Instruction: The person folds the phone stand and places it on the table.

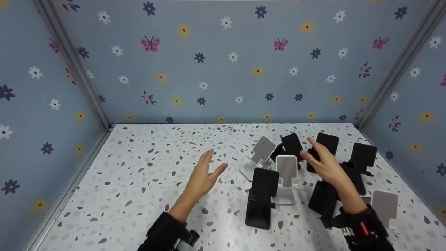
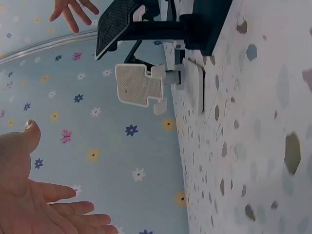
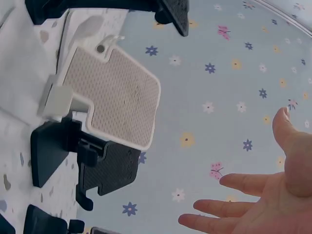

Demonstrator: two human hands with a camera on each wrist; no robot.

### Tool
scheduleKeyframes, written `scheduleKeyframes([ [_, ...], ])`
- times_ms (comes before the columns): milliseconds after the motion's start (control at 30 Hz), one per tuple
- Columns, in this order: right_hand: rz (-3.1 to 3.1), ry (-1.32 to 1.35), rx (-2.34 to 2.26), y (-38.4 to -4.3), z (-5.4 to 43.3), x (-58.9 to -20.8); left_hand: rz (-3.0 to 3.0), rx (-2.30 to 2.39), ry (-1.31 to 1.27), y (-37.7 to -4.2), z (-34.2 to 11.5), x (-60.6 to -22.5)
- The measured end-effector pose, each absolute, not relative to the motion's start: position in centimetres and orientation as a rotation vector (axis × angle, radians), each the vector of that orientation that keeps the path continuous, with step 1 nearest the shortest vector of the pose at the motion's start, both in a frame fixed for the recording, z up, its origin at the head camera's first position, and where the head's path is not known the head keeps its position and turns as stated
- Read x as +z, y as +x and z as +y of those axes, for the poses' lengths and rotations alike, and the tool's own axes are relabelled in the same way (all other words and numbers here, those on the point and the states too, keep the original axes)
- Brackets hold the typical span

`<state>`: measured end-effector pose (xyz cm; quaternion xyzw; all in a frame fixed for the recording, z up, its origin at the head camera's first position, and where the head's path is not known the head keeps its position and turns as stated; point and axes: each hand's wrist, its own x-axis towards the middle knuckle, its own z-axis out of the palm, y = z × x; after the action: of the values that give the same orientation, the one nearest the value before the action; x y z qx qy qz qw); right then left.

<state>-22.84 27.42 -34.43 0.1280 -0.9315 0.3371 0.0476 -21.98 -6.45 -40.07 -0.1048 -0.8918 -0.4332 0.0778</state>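
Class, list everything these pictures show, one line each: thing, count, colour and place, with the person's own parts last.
White stands: three, white with grey faces, right half of the table
Black stands: five by my count, some overlapping, black, right half of the table
Table: one, white with mostly grey specks, below the hands
Walls: three, blue, at the back, left and right
Flowers: many, mainly white, yellow and dark blue, printed on the walls
Butterflies: several, pink, printed on the walls
Corner posts: two, grey, between the walls
Cuffs: two, black, at the wrists
Left hand: one, bare, left of the stands
Right hand: one, bare, above the stands
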Motion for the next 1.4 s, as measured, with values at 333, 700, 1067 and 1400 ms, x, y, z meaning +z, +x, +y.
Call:
scheduleKeyframes([
  [333, -2.641, 0.339, 1.318, -21.0, 26.6, -35.9, -2.465, -1.696, -0.411, -21.9, -2.5, -42.9],
  [700, -2.46, 0.291, 1.576, -19.9, 24.8, -37.1, -2.31, -2.066, -0.481, -21.7, 0.9, -44.1],
  [1067, -2.35, 0.374, 1.739, -19.3, 23.4, -37.6, -2.172, -2.328, -0.485, -20.1, 2.1, -41.9],
  [1400, -2.343, 0.43, 1.756, -19.0, 22.9, -37.5, -2.171, -2.276, -0.389, -20.2, 2.1, -41.9],
])
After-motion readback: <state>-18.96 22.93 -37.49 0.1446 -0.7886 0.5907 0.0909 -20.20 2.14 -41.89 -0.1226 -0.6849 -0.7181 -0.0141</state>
